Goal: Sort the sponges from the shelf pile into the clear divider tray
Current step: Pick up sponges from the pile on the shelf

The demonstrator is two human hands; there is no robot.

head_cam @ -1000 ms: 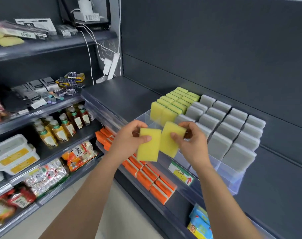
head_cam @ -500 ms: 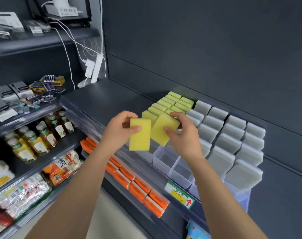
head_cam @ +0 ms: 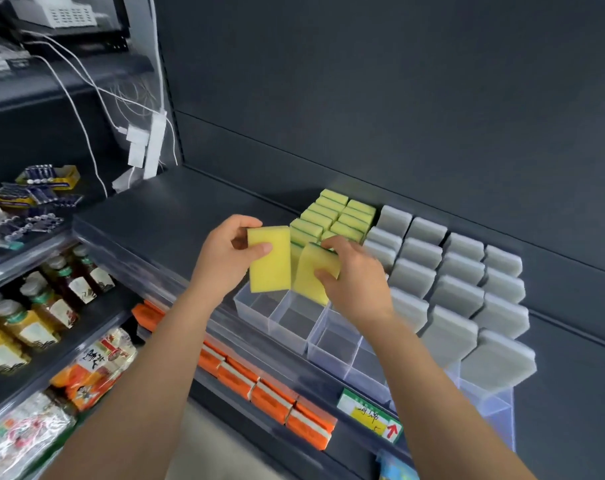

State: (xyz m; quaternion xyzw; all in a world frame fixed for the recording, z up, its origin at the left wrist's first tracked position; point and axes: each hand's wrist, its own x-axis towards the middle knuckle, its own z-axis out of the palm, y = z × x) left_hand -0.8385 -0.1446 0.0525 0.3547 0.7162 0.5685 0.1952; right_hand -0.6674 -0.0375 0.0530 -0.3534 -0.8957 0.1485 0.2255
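shelf-edge tag (head_cam: 370,415): green strip on top, yellow field with dark handwritten characters, too blurred to read.
red arrow (head_cam: 392,430): on the tag's white right corner, pointing up.
snack packet (head_cam: 98,362): large black chinese characters on white, not legible.
bottle labels (head_cam: 83,289): dark marks, unreadable.

Yellow, green, grey and orange

The sponges in hand (head_cam: 270,259) are yellow, the shelf sponges (head_cam: 332,216) yellow-green, the others (head_cam: 463,289) grey, the packs (head_cam: 270,393) orange, the tray (head_cam: 294,317) see-through.
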